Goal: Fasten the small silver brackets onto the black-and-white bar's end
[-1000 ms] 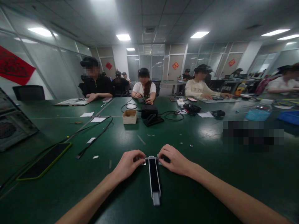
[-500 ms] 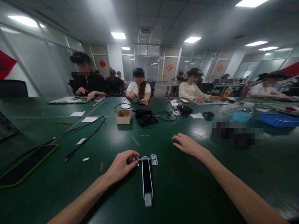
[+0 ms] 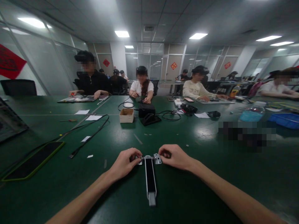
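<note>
On the green table (image 3: pixel 112 199), a metal hinge bracket (image 3: pixel 150 175) lies lengthwise before me. It has a long silver-edged arm with a black middle, a grey tip at the near end and a crossbar with small holed plates at the far end. My left hand (image 3: pixel 125 161) pinches the left plate between thumb and fingertips, covering much of it. On the other side, my right hand (image 3: pixel 176 157) is closed with its thumb and forefinger at the right plate (image 3: pixel 157 158), whose holes still show.
Beyond my hands stand a small cardboard box (image 3: pixel 126 116) and a black device (image 3: pixel 146 110) with cables. To the left lie a black cable (image 3: pixel 90 137) and a green-edged black pad (image 3: pixel 35 160). A blue tray (image 3: pixel 285 120) is at right. Several people work across the table.
My right hand has come in from the far right to the bracket's right plate and closed its fingers there. My left hand stays on the left plate. The view has shifted slightly.
</note>
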Available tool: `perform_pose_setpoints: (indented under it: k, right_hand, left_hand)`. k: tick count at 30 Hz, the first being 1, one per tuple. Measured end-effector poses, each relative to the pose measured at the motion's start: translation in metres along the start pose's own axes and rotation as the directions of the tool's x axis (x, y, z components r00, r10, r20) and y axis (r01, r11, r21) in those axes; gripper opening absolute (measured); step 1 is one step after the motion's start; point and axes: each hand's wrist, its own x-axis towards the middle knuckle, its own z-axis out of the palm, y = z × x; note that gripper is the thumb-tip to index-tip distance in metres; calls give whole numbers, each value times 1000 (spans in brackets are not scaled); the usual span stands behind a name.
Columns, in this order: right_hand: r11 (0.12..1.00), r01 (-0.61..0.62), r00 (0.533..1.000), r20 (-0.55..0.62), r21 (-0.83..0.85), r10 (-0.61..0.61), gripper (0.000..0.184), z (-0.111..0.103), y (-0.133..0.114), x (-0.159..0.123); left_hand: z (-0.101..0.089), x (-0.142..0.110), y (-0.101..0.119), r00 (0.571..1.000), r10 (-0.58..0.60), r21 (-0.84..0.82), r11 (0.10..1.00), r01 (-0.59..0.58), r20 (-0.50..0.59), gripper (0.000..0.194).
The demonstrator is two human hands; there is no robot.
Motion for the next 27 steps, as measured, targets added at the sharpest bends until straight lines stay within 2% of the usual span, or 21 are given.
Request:
perform_pose_setpoints:
  k: [4,12,20,27]
  right_hand:
    - [999,43,999,6,18,-43,11,11,-9,0]
    - [999,14,999,-37,42,-12,11,17,0,-1]
    - [998,61,997,-39,13,-60,8,16,-2,0]
    - [999,45,998,-46,6,-45,6,17,-4,0]
  left_hand:
    - [1,0,1,1000,2,1,1000,-2,-4,13]
    - [3,0,-1,1000,4,2,1000,-4,-14,14]
    - [3,0,-1,999,23,-3,1000,-23,-24,14]
    - [2,0,-4,999,45,0,999,-45,-30,14]
